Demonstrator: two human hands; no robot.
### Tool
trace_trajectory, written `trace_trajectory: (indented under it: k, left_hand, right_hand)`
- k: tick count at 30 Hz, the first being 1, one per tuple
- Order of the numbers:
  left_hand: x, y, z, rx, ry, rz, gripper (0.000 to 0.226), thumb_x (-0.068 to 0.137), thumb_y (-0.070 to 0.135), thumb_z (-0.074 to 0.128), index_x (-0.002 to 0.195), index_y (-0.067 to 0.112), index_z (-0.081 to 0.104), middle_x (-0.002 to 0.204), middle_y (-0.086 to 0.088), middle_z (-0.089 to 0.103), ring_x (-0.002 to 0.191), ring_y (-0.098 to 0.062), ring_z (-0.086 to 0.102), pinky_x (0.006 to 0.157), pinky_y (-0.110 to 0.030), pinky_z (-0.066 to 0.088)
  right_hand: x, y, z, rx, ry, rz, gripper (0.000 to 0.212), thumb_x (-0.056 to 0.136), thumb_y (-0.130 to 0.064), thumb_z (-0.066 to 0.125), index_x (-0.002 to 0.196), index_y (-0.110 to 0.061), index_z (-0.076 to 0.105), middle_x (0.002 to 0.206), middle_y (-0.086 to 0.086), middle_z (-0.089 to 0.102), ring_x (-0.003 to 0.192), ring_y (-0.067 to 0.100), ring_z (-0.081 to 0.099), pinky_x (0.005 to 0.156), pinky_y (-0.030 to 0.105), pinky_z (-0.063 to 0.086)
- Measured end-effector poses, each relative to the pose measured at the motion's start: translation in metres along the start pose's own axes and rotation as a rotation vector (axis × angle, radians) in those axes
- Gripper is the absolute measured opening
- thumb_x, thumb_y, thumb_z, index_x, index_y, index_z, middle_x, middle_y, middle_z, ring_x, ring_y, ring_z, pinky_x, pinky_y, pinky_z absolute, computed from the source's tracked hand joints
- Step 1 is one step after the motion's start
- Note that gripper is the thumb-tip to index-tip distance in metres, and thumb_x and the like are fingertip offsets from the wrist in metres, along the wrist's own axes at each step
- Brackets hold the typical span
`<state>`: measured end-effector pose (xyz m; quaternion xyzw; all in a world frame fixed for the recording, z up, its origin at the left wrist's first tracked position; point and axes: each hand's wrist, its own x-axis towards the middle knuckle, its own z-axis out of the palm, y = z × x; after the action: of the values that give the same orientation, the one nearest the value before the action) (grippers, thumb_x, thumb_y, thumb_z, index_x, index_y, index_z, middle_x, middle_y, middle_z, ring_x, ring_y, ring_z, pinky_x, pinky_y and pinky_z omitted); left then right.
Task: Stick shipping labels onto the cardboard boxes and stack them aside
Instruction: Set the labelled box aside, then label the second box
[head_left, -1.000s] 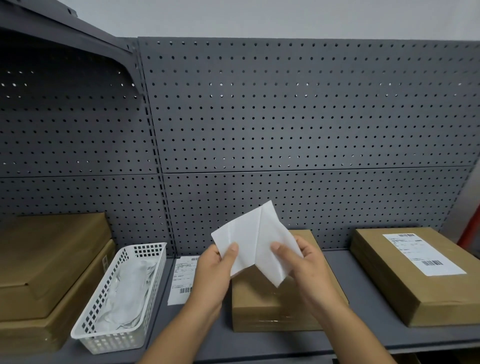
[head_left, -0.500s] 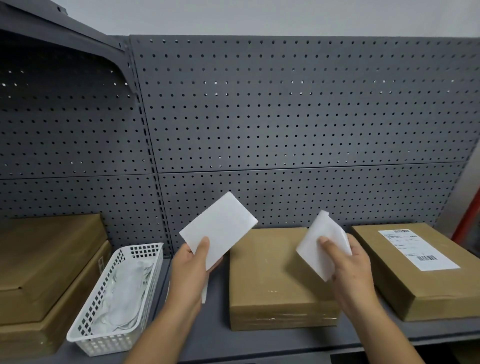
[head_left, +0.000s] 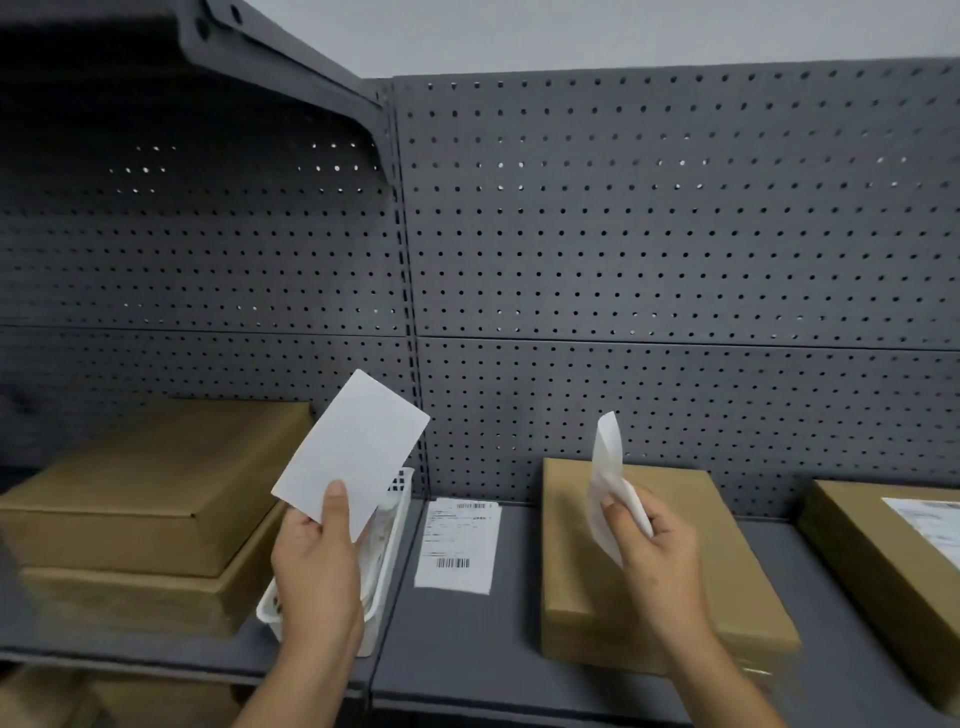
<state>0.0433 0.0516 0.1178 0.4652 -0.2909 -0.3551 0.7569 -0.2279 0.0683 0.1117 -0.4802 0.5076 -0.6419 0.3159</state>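
Held a flat white sheet (head_left: 353, 452) up in the left hand (head_left: 317, 571), pinched at its lower edge between thumb and curled fingers, blank face toward the camera, in front of the white basket (head_left: 387, 571). Pinched a thinner curled white strip (head_left: 608, 467) in the right hand (head_left: 654, 551), thumb and fingertips closed on its lower part, upright over the plain cardboard box (head_left: 571, 582). Could not tell sticker from backing. Held the two sheets well apart, neither touching a box. Saw that box flat on the grey shelf (head_left: 467, 649), bare on top, between a printed label (head_left: 457, 545) lying face up to its left and a labelled box (head_left: 883, 561) at the right edge. Beyond the basket, saw an upper box (head_left: 150, 467) stacked on a lower box (head_left: 145, 597). Behind everything, saw grey pegboard (head_left: 675, 234).
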Motion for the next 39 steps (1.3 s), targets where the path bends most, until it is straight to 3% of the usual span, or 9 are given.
trace_trajectory:
  k: [4, 11, 14, 17, 23, 28, 31, 35, 39]
  left_hand:
    - [0.008, 0.01, -0.034, 0.017, 0.121, 0.042, 0.012, 0.105, 0.03, 0.061, 0.107, 0.025, 0.072, 0.117, 0.005, 0.078, 0.114, -0.021, 0.073, 0.106, -0.054, 0.053]
    - [0.016, 0.035, -0.077, 0.091, 0.271, 0.149, 0.013, 0.104, 0.034, 0.063, 0.094, 0.032, 0.07, 0.102, 0.015, 0.077, 0.103, -0.013, 0.074, 0.1, -0.043, 0.056]
    - [0.017, 0.045, -0.094, 0.114, 0.303, 0.181, 0.012, 0.104, 0.033, 0.061, 0.094, 0.033, 0.068, 0.102, 0.02, 0.074, 0.102, -0.008, 0.071, 0.094, -0.035, 0.054]
    - [0.017, 0.049, -0.11, 0.149, 0.327, 0.191, 0.014, 0.104, 0.034, 0.061, 0.091, 0.034, 0.067, 0.099, 0.022, 0.072, 0.1, -0.006, 0.07, 0.09, -0.033, 0.052]
    - [0.022, 0.052, -0.127, 0.188, 0.346, 0.176, 0.012, 0.103, 0.037, 0.062, 0.092, 0.039, 0.066, 0.099, 0.027, 0.068, 0.096, 0.002, 0.066, 0.082, -0.025, 0.049]
    - [0.031, 0.049, -0.135, 0.222, 0.348, 0.151, 0.014, 0.103, 0.038, 0.062, 0.09, 0.043, 0.065, 0.092, 0.03, 0.071, 0.097, 0.002, 0.066, 0.078, -0.024, 0.047]
    - [0.034, 0.047, -0.136, 0.213, 0.331, 0.14, 0.012, 0.103, 0.037, 0.063, 0.094, 0.043, 0.067, 0.09, 0.036, 0.072, 0.1, 0.005, 0.066, 0.084, -0.023, 0.049]
    - [0.039, 0.046, -0.137, 0.219, 0.35, 0.135, 0.008, 0.103, 0.039, 0.061, 0.099, 0.044, 0.067, 0.103, 0.028, 0.071, 0.104, 0.0, 0.068, 0.091, -0.029, 0.051]
    - [0.04, 0.046, -0.139, 0.225, 0.354, 0.112, 0.01, 0.102, 0.046, 0.062, 0.095, 0.05, 0.069, 0.099, 0.029, 0.075, 0.105, -0.006, 0.07, 0.093, -0.037, 0.053]
  right_hand:
    - [-0.003, 0.001, 0.04, 0.053, -0.075, 0.01, 0.02, 0.101, -0.011, 0.062, 0.109, -0.017, 0.08, 0.095, -0.007, 0.078, 0.085, -0.001, 0.067, 0.076, 0.015, 0.05]
    - [-0.008, 0.018, 0.126, -0.184, -0.279, -0.1, 0.043, 0.095, -0.004, 0.064, 0.105, -0.044, 0.076, 0.116, -0.01, 0.076, 0.085, 0.0, 0.067, 0.078, 0.024, 0.053]
    - [-0.01, 0.022, 0.166, -0.434, -0.409, -0.181, 0.038, 0.094, -0.006, 0.06, 0.124, -0.024, 0.075, 0.142, 0.0, 0.065, 0.125, 0.012, 0.064, 0.107, 0.026, 0.047]
    - [-0.016, 0.025, 0.198, -0.632, -0.571, -0.269, 0.042, 0.097, -0.007, 0.055, 0.137, -0.017, 0.065, 0.155, 0.006, 0.051, 0.143, 0.02, 0.049, 0.112, 0.027, 0.041]
    - [-0.024, 0.023, 0.253, -1.07, -0.763, -0.369, 0.024, 0.094, -0.01, 0.053, 0.108, -0.003, 0.072, 0.115, 0.014, 0.067, 0.113, 0.033, 0.061, 0.082, 0.037, 0.051]
    - [-0.024, 0.024, 0.276, -1.468, -1.144, -0.342, 0.049, 0.102, -0.046, 0.045, 0.125, -0.007, 0.063, 0.125, 0.018, 0.067, 0.119, 0.037, 0.059, 0.099, 0.043, 0.045]
    - [-0.019, 0.022, 0.283, -1.615, -1.313, -0.251, 0.064, 0.101, -0.058, 0.033, 0.137, -0.01, 0.057, 0.144, 0.02, 0.055, 0.138, 0.038, 0.043, 0.117, 0.05, 0.028]
    - [-0.017, 0.01, 0.289, -1.626, -1.396, -0.002, 0.077, 0.101, -0.065, 0.03, 0.163, -0.02, 0.02, 0.172, 0.017, -0.003, 0.157, 0.038, -0.013, 0.125, 0.053, -0.002]
    - [-0.011, 0.015, 0.288, -1.463, -1.321, 0.149, 0.073, 0.101, -0.063, 0.025, 0.163, -0.026, 0.018, 0.172, 0.013, -0.007, 0.157, 0.036, -0.015, 0.124, 0.057, 0.002]
